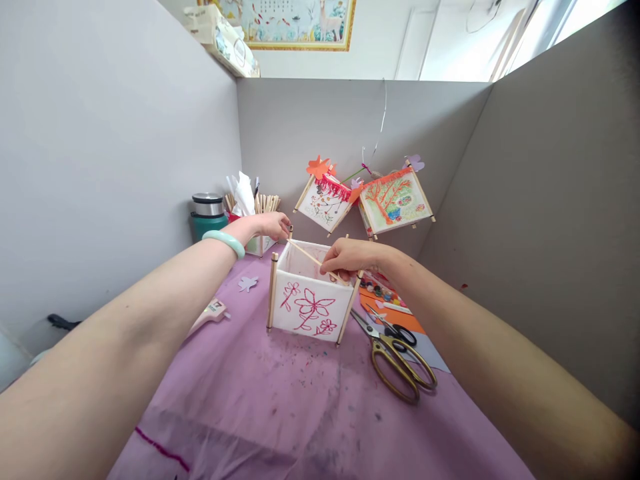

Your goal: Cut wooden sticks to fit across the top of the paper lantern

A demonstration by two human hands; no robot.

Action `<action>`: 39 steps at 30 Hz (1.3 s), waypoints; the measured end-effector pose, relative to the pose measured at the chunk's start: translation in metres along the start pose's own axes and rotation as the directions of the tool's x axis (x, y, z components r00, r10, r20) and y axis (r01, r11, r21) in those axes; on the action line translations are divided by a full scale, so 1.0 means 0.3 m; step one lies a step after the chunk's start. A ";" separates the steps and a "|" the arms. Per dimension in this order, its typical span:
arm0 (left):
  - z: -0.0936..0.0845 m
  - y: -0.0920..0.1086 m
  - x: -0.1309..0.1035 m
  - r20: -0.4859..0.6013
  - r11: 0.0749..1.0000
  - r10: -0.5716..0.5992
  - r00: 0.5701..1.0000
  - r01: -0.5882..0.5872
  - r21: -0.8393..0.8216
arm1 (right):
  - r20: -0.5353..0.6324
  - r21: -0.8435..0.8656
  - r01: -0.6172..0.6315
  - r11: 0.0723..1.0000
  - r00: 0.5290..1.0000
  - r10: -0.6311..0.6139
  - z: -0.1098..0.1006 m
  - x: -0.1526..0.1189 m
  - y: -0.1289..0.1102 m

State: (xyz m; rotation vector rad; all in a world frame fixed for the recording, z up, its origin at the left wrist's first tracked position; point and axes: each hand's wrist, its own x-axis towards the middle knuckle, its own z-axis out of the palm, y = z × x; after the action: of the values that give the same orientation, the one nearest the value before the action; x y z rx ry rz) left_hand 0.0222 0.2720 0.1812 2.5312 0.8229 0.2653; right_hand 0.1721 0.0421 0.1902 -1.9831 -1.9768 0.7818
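A white box-shaped paper lantern (315,308) with pink drawn flowers stands upright on the table, its top uncovered and wooden sticks bound at its corners. A thin wooden stick (306,253) lies slantwise across its top. My right hand (350,257) is closed, pinching this stick near the close right corner. My left hand (273,225), below a pale green bangle (225,243), reaches to the far left corner with its fingers pinched together at the stick's other end. The exact contact of the left fingertips is partly hidden.
Large brass-handled scissors (400,367) and black-handled scissors (400,333) lie right of the lantern. Two decorated lanterns (396,200) hang behind on a wire. A green thermos (207,217), a stick holder (255,245), a pink glue gun (213,312) and a paper cutout (248,284) are at left.
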 end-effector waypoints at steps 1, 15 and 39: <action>0.001 -0.002 -0.004 0.013 1.000 -0.009 1.000 0.009 -0.018 | 0.000 -0.007 -0.005 1.000 1.000 0.005 0.000 0.001 0.000; -0.046 0.013 -0.035 -0.083 0.973 0.028 0.996 -0.046 -0.227 | 0.018 0.055 -0.004 0.998 1.000 0.003 -0.002 -0.014 -0.009; 0.032 0.111 -0.025 -0.150 0.996 -0.081 0.985 0.074 -0.049 | 0.076 0.043 0.002 0.999 0.997 -0.005 -0.008 0.011 -0.010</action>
State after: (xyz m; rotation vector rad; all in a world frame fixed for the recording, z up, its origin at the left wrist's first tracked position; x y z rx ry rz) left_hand 0.0359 0.2402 0.1885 2.4557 0.9611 0.4506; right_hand 0.1706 0.0460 0.1932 -1.9527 -1.9872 0.9037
